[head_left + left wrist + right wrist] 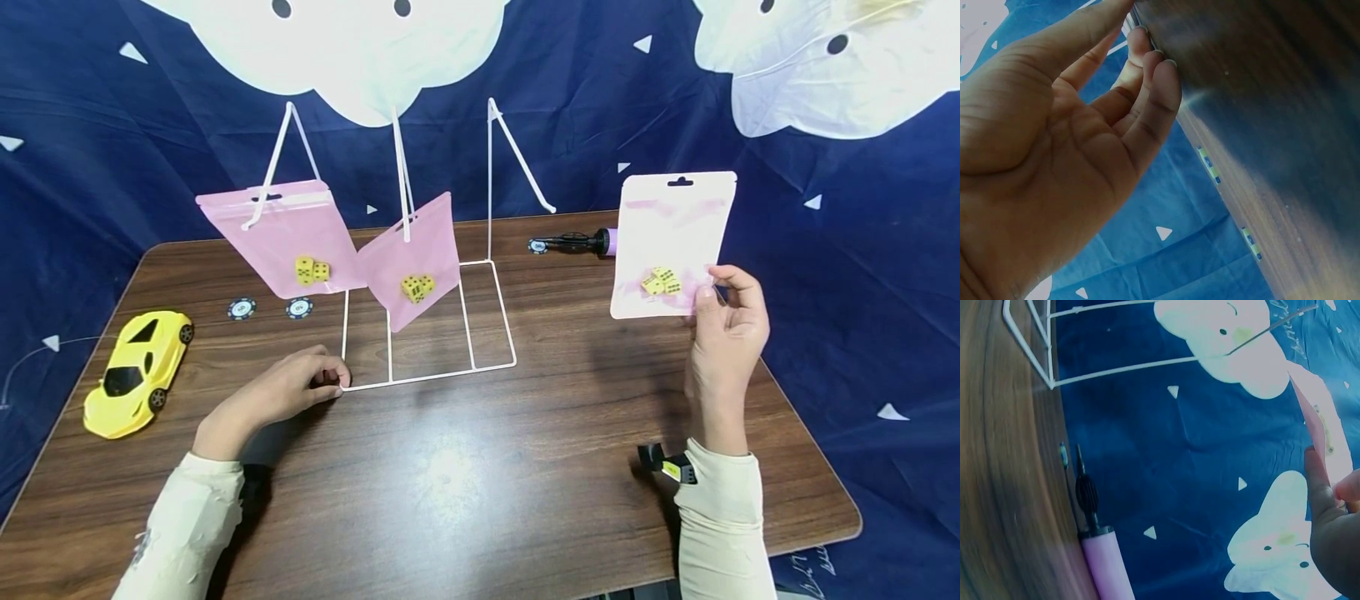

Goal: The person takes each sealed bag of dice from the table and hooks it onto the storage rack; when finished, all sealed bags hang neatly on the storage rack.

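Note:
My right hand [726, 333] pinches the lower right edge of a pink zip pouch [671, 229], raised above the table, with yellow dice [662, 282] inside. In the right wrist view the same pouch [1317, 422] appears nearly edge-on between thumb and fingers. My left hand [288, 385] pinches the front left corner of a white wire rack [431, 377] standing on the table. Two pink pouches hang on the rack's left hook [273, 162] and middle hook [401, 167]: a left pouch [277, 233] and a middle pouch [420, 250], both holding yellow dice. The right hook [522, 156] carries nothing.
A yellow toy car [138, 375] sits at the table's left. Poker chips [242, 308] lie near the rack, one beyond it by a purple-and-black pump-like tool [592, 242]. A dark blue patterned cloth [547, 75] hangs behind.

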Motion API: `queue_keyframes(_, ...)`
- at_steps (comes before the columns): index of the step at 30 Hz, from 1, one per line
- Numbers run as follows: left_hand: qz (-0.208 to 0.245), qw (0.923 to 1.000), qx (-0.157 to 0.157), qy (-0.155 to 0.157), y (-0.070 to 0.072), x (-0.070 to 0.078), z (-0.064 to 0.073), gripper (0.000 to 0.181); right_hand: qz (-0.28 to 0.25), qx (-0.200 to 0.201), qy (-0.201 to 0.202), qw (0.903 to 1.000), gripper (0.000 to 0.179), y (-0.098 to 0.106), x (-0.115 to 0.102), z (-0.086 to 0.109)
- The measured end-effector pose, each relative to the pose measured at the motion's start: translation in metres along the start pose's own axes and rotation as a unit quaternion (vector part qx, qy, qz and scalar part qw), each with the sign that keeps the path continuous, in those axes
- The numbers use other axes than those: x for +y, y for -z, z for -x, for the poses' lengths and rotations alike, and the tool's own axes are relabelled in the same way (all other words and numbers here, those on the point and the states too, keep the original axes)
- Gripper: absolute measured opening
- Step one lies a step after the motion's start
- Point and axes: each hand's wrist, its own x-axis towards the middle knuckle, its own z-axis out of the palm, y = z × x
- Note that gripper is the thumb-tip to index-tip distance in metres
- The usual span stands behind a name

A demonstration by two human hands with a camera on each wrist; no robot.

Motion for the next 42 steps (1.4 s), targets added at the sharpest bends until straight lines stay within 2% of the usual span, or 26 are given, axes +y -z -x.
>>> queue_keyframes(4,0.005,1.0000,-0.001,0.003,-0.001,0.000,0.001,0.015,-0.029,-0.002,-0.007,0.9996,0.024,-0.005,0.001,0.003)
queue_keyframes(16,0.004,1.0000,-0.002,0.003,0.000,0.000,0.001,0.016,-0.020,-0.037,0.008,0.9991,0.023,-0.017,-0.002,0.016)
queue_keyframes(32,0.009,0.9999,-0.002,0.005,0.001,0.001,0.001,0.015,-0.090,-0.068,-0.012,0.9936,0.020,-0.036,-0.005,0.034)
queue_keyframes(42,0.007,1.0000,-0.002,0.006,0.001,0.002,0.001,0.014,-0.081,-0.086,-0.023,0.9928,0.018,-0.049,-0.002,0.047)
